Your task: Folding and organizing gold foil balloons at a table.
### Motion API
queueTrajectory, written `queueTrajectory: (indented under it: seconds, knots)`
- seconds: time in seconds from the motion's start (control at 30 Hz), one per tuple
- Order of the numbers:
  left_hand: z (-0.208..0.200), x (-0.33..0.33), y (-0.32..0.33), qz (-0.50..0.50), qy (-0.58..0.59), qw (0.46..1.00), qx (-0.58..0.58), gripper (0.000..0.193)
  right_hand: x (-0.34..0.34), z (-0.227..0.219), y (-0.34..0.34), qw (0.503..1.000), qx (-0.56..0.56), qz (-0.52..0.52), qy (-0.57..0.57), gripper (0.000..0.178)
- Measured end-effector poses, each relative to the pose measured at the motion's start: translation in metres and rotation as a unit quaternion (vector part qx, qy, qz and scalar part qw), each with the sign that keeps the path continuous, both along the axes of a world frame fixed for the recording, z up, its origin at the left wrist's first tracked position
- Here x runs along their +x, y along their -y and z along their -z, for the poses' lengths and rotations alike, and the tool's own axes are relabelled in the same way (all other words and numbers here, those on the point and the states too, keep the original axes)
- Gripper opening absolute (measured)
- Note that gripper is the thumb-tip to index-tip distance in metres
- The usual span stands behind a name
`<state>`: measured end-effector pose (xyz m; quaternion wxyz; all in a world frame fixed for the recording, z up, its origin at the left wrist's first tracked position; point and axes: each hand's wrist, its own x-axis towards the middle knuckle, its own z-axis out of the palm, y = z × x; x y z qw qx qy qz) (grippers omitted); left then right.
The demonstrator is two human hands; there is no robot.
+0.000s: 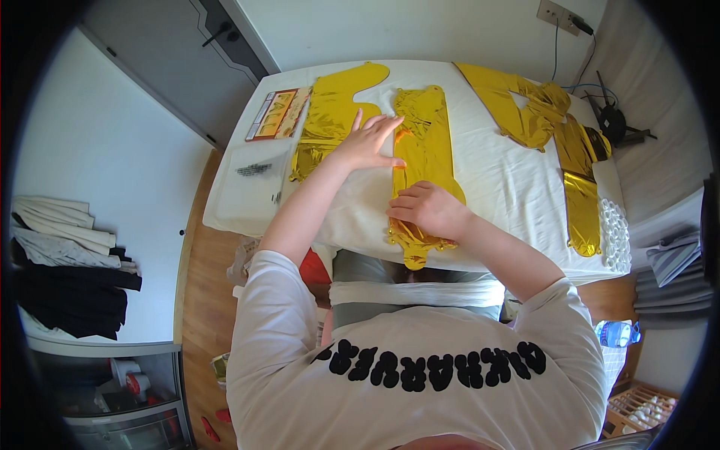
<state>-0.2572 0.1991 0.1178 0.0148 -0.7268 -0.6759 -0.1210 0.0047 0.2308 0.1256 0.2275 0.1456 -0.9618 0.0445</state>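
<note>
A flat, wrinkled gold foil balloon (427,150) lies lengthwise on the white-covered table in front of me. My left hand (369,142) is open over its left edge, fingers spread, with the thumb and fingertips at the foil. Lower down, my right hand (430,212) has its fingers curled onto the near part of the same balloon; the fingertips are partly hidden. A second gold foil balloon (330,101) lies flat to the left, partly behind my left forearm. More flat gold foil balloons (517,105) are spread along the right side of the table.
A printed red and yellow package (277,114) and a clear plastic bag (251,180) lie at the table's left. Clear plastic loops (615,236) sit at its right edge, and a black device (611,120) with cables stands behind. A grey door (180,52) is at the back left.
</note>
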Motion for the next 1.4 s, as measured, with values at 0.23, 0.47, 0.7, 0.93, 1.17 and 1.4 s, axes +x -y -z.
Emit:
queueTrajectory:
  seconds: [0.23,0.47,0.7,0.93,1.17,1.4]
  knots:
    - [-0.008,-0.006,-0.005,0.02,-0.143,0.989,-0.006,0.109,-0.002,-0.005,0.002,1.0,-0.003,-0.011,0.003,0.022]
    - [-0.018,0.003,-0.007,-0.029,0.003,0.999,-0.037,0.097,-0.001,-0.004,0.003,1.0,-0.009,-0.008,0.008,0.021]
    - [0.007,0.045,0.002,0.146,0.123,0.982,0.007,0.068,-0.003,0.004,0.0,1.0,-0.003,-0.013,-0.013,0.021]
    - [0.009,0.057,0.005,0.144,-0.039,0.988,-0.038,0.069,-0.002,-0.004,0.009,1.0,0.012,0.0,-0.028,0.014]
    - [0.008,0.057,0.008,0.138,-0.062,0.987,-0.049,0.086,0.011,-0.027,-0.019,0.991,-0.094,0.088,0.026,0.027]
    - [0.006,0.056,0.007,0.147,-0.049,0.987,-0.043,0.107,0.031,-0.018,-0.087,0.967,-0.12,0.225,0.027,0.023]
